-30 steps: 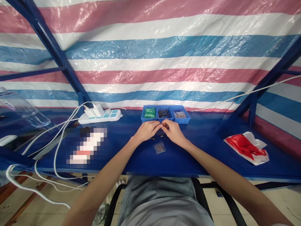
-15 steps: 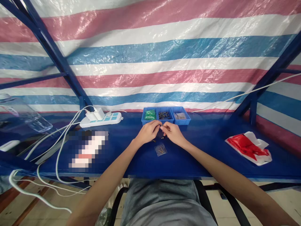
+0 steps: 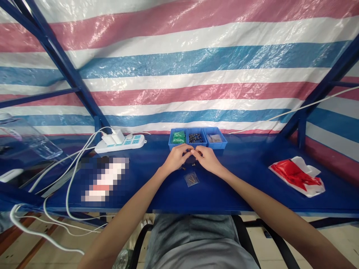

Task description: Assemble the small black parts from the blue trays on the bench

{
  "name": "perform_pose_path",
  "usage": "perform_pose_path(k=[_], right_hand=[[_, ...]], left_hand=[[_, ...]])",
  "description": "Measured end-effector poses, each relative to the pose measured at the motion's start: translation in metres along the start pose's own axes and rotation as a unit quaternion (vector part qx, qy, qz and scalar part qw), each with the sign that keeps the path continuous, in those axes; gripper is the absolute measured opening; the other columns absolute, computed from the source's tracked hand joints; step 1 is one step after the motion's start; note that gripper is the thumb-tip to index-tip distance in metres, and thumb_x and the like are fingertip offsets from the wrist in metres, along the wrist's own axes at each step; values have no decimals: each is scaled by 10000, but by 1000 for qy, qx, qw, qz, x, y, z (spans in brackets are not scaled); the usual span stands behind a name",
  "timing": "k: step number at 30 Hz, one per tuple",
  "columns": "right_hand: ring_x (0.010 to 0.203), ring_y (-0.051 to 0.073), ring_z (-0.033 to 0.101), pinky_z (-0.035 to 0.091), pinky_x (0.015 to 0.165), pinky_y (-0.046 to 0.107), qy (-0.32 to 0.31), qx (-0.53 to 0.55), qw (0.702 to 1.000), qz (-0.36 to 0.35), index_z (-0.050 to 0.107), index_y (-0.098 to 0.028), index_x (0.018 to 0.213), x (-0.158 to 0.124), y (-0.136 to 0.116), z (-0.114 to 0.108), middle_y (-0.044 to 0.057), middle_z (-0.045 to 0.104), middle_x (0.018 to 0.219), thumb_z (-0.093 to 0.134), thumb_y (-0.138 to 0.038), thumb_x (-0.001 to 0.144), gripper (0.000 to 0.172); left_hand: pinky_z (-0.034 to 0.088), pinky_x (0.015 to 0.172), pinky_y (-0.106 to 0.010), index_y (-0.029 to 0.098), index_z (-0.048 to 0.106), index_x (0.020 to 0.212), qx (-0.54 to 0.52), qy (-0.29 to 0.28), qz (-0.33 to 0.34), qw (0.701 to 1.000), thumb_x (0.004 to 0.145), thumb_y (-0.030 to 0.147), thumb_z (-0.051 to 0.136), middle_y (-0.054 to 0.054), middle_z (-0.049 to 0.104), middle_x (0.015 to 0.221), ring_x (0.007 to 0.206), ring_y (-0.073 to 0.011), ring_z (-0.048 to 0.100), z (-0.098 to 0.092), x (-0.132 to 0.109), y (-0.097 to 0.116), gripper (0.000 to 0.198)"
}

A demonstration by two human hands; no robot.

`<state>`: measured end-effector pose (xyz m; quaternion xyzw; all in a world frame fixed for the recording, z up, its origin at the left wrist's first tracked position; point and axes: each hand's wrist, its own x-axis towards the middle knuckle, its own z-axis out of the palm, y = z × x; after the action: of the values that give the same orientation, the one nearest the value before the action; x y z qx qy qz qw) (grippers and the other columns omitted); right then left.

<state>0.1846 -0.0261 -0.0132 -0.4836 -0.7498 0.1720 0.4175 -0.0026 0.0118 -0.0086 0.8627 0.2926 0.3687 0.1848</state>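
Note:
My left hand [image 3: 176,157] and my right hand [image 3: 205,157] meet fingertip to fingertip above the blue table [image 3: 246,175], both pinched on a tiny dark part that I cannot make out. Just in front of them stands a blue three-compartment tray [image 3: 198,137] with green pieces on the left, dark small parts in the middle and pale bags on the right. A small clear bag with brass-coloured parts [image 3: 192,179] lies on the table below my hands, and a few loose small parts [image 3: 183,167] lie under them.
A white power strip [image 3: 120,143] with plugs and white cables [image 3: 67,168] sits at the left. A blurred white box [image 3: 105,178] lies left of centre. A red and white plastic bag [image 3: 298,175] lies at the right. A clear container [image 3: 30,136] stands far left. Blue frame posts rise on both sides.
My hands have stayed together in front of the tray, with only slight finger movements. The view has shifted a little.

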Motion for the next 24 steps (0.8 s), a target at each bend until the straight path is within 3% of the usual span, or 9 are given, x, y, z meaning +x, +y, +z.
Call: perform_pose_path(k=[8, 11, 15, 24], right_hand=[[600, 146, 510, 342, 605, 278, 15, -34, 999, -10, 407, -217, 648, 0, 3, 0, -7, 525, 633, 470, -374, 1011, 401], [625, 154, 572, 394, 609, 268, 30, 11, 999, 12, 505, -215, 745, 0, 3, 0, -5, 593, 671, 512, -361, 983, 279], [658, 170, 647, 473, 619, 270, 5, 98, 994, 40, 594, -211, 857, 1, 6, 1, 1, 646, 697, 520, -348, 959, 187], [842, 224, 703, 517, 536, 257, -58, 225, 968, 95, 719, -195, 1019, 1, 12, 5, 63, 736, 895, 590, -384, 897, 260]], left_hand=[[472, 703, -265, 184, 674, 1023, 42, -6, 28, 999, 1029, 338, 502, -40, 641, 889, 780, -146, 591, 1, -1, 5, 231], [471, 715, -270, 182, 648, 990, 59, 3, 33, 998, 1021, 354, 518, -25, 622, 870, 747, -134, 572, 1, -2, 5, 218], [476, 713, -271, 193, 621, 1027, 73, 13, 39, 996, 1009, 369, 545, -23, 624, 910, 727, -126, 568, 2, -4, 1, 193], [466, 718, -260, 200, 610, 944, 79, 0, 53, 995, 988, 290, 581, -13, 619, 909, 784, -138, 582, 3, -5, -4, 104]])
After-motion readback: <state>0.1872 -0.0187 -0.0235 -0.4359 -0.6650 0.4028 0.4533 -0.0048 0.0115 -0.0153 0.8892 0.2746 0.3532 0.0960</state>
